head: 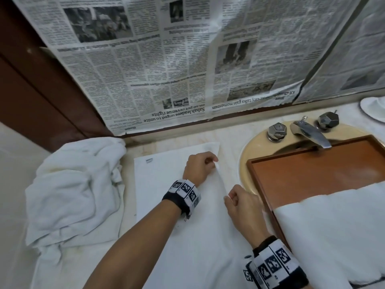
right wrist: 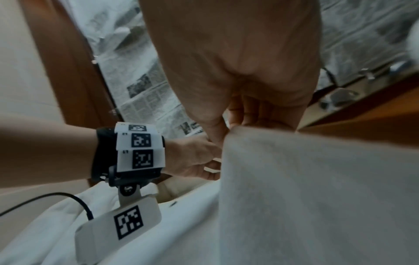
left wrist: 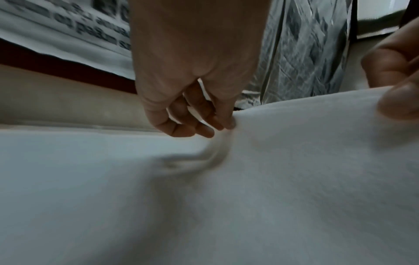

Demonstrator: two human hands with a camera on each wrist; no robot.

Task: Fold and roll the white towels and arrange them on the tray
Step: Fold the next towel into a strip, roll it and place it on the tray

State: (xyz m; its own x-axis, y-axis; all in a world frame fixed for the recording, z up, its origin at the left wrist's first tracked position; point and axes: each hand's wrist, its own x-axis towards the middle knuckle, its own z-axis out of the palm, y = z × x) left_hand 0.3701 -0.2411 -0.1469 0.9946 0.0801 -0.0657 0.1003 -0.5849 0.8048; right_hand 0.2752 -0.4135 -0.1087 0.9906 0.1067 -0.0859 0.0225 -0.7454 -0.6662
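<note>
Both hands pinching the raised right edge of a white towel [head: 183,230] spread flat on the pale tabletop [head: 229,130]. Left hand [head: 199,166] farther from the body, thumb and fingertips closed on the towel's edge; seen from the left wrist view as curled fingers [left wrist: 204,123] nipping the cloth into a small crease. Right hand [head: 242,206] nearer the body, likewise curled around the same lifted edge, cloth draped down from the grip in the right wrist view. Rest of the towel lying under and to the left of both forearms. To the left of the left hand, a crumpled heap of white towels [head: 77,190] on the tabletop. To the right of the right hand, a wooden tray [head: 308,174] resting across a sink basin [head: 245,155], with a white towel piece [head: 333,230] lying over its near end. Beyond the tray, a metal faucet [head: 310,132]. Beyond both hands, newspaper sheets [head: 166,59] covering the wall.
</note>
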